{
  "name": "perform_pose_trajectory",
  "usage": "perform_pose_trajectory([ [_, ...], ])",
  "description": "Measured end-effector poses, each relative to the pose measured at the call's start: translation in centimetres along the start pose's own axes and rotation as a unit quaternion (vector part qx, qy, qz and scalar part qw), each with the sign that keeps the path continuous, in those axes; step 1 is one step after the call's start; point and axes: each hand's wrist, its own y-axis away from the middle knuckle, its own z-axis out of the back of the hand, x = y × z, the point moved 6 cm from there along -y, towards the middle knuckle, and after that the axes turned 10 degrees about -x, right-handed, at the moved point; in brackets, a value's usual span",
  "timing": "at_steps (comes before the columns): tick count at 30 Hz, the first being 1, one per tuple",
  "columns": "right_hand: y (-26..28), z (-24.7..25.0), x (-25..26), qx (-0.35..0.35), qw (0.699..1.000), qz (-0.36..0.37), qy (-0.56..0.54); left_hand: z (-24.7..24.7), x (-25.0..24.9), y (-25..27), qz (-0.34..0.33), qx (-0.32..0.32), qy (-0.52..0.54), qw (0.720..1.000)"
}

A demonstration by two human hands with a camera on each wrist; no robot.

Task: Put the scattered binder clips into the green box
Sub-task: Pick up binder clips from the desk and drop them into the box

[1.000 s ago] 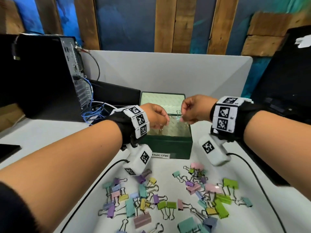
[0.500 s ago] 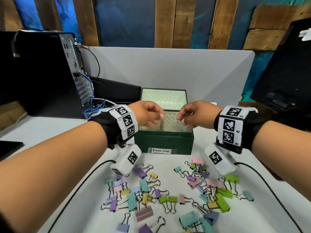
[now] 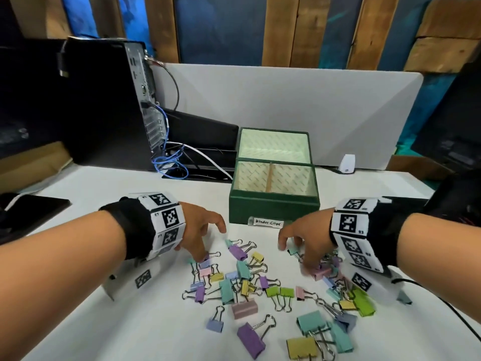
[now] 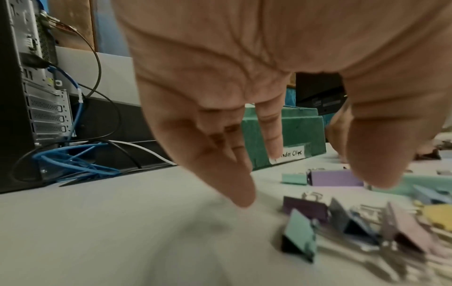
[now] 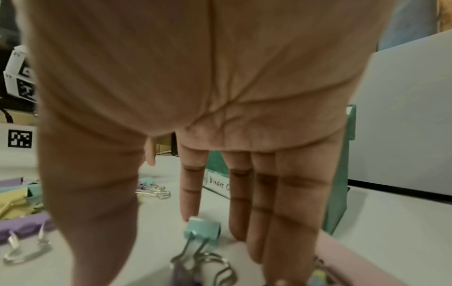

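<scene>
Several pastel binder clips [image 3: 243, 281] lie scattered on the white table in front of the green box [image 3: 273, 207], which stands open with a "Binder Clips" label. My left hand [image 3: 201, 237] hangs over the left edge of the pile, fingers spread and pointing down, holding nothing [image 4: 305, 193]. My right hand [image 3: 303, 243] reaches down over the right cluster, fingers extended. A teal clip [image 5: 201, 231] sits just under its fingertips [image 5: 188, 212]. A pink clip [image 3: 321, 272] lies beside its lower fingers.
A black computer tower [image 3: 104, 100] with blue cables [image 3: 169, 165] stands at the back left. A grey partition [image 3: 286, 100] runs behind the box. A small white device [image 3: 347, 164] sits at the back right. A black cable [image 3: 458, 316] trails along the table's right side.
Both hands have come back from above the green box and dropped down to the clip pile. Their fingers have opened out.
</scene>
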Motion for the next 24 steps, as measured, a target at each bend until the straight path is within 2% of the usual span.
perform_pose_trajectory([
  [5,0.0,0.1,1.7,-0.033,0.999,0.02,-0.008,-1.6,-1.0,-0.2,-0.01,0.046,0.004,0.999],
  [8,-0.2,-0.1,2.9,-0.038,0.998,0.041,-0.022,-2.0,-1.5,-0.5,-0.037,0.043,-0.044,0.997],
  [11,-0.3,-0.2,3.6,-0.039,0.997,0.057,-0.029,-2.2,-1.7,-0.9,-0.048,0.03,-0.031,0.998],
  [16,0.0,0.0,4.2,-0.051,0.996,0.058,-0.047,-1.9,-1.4,-1.5,-0.034,0.012,-0.006,0.999],
  [24,1.3,-0.5,4.9,-0.032,0.995,0.089,-0.023,-2.1,-1.1,-0.9,-0.022,0.024,-0.016,0.999],
])
